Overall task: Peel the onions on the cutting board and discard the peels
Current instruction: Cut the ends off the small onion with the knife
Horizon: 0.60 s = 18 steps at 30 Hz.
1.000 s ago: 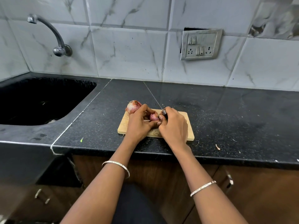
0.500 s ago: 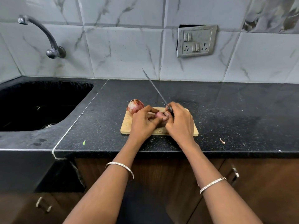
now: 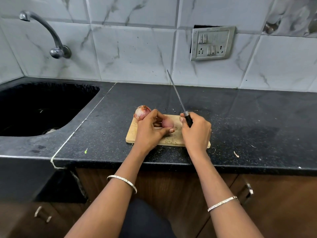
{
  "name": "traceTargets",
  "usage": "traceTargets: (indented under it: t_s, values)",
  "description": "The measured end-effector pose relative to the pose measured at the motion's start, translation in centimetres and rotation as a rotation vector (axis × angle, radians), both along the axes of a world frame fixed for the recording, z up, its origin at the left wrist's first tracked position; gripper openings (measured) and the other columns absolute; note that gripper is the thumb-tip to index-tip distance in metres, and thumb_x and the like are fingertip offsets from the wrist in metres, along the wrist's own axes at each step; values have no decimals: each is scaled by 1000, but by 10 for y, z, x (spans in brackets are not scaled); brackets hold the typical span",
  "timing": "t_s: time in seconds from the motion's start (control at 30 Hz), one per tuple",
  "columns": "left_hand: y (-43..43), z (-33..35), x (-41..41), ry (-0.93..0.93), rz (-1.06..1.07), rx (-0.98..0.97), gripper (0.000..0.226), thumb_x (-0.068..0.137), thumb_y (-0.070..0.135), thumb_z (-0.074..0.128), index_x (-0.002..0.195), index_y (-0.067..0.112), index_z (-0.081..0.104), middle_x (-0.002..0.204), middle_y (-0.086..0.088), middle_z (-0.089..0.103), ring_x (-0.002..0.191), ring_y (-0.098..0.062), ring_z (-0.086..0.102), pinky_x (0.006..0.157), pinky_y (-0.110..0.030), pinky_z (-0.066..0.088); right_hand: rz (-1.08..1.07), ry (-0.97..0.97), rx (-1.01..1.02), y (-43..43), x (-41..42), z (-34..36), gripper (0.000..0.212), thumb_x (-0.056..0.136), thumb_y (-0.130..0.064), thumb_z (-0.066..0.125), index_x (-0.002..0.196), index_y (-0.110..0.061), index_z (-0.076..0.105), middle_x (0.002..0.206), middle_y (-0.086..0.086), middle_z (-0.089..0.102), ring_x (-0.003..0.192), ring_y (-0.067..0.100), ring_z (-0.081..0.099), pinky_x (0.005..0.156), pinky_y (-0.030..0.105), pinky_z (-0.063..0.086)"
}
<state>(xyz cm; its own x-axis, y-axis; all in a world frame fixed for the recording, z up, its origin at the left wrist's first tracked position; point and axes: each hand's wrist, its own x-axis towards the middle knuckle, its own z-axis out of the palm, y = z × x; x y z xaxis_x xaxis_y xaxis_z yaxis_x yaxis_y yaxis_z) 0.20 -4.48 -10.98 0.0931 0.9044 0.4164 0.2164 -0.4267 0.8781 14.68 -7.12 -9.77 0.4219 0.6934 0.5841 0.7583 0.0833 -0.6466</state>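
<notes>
A small wooden cutting board point(image 3: 173, 140) lies on the black countertop. On it sits a small pink onion point(image 3: 167, 123), which my left hand point(image 3: 151, 131) holds between thumb and fingers. A larger onion point(image 3: 141, 112) with dry reddish skin rests at the board's far left corner, just behind my left hand. My right hand point(image 3: 196, 130) grips the black handle of a knife point(image 3: 178, 97); its blade points up and away toward the wall, clear of the small onion.
A black sink point(image 3: 39, 107) lies to the left, with a metal tap point(image 3: 51, 36) above it. A switch panel point(image 3: 212, 42) is on the tiled wall. Small peel scraps point(image 3: 236, 154) lie on the counter right of the board. Cabinet doors are below the counter edge.
My right hand has drawn away to the right of the small onion and the knife blade has swung up. The left hand keeps holding the onion.
</notes>
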Motion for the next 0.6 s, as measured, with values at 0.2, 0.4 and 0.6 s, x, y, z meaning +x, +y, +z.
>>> traceTargets:
  t_s: [0.2,0.4,0.6]
  values:
    - [-1,2,2,-10,7,-4,40,69,9,92,90,22,61,103,7,73,94,-4,72,85,-29,62,25,31,38,1,6,3,20,92,-13,69,109,-17,78,104,2,70,92,22,66,77,26,43]
    - [-1,-2,0,39,18,37,35,79,9,86,109,17,71,104,7,76,98,-3,71,91,-24,58,109,71,-6,-4,4,3,24,91,-20,67,113,-21,77,96,0,77,90,22,69,72,28,44]
    - [-1,-3,-2,78,44,76,33,88,9,78,118,21,72,105,11,75,97,4,70,93,-21,56,380,74,28,-6,4,3,17,82,-19,77,98,-24,81,93,-11,76,87,2,67,80,31,56]
